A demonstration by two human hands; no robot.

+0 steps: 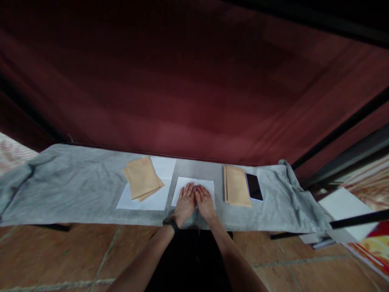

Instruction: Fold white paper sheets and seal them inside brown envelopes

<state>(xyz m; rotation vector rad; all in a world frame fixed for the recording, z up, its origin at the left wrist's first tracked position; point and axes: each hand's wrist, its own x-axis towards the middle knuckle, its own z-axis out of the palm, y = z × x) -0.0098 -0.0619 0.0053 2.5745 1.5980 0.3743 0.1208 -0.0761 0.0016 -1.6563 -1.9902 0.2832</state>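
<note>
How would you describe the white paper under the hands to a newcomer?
Near the middle of the grey cloth, the left hand and right hand rest on the white paper. Unlike the larger white sheet to its left, it carries no brown envelopes.

Our left forearm (156,249) slants in from seven o'clock, our right forearm (226,243) from five, both bare. Our left hand (184,205) lies flat, palm down, fingers toward one o'clock; our right hand (206,201) lies palm down too, fingers toward eleven. At six o'clock in our view, they sit side by side, fingertips nearly meeting.
</note>
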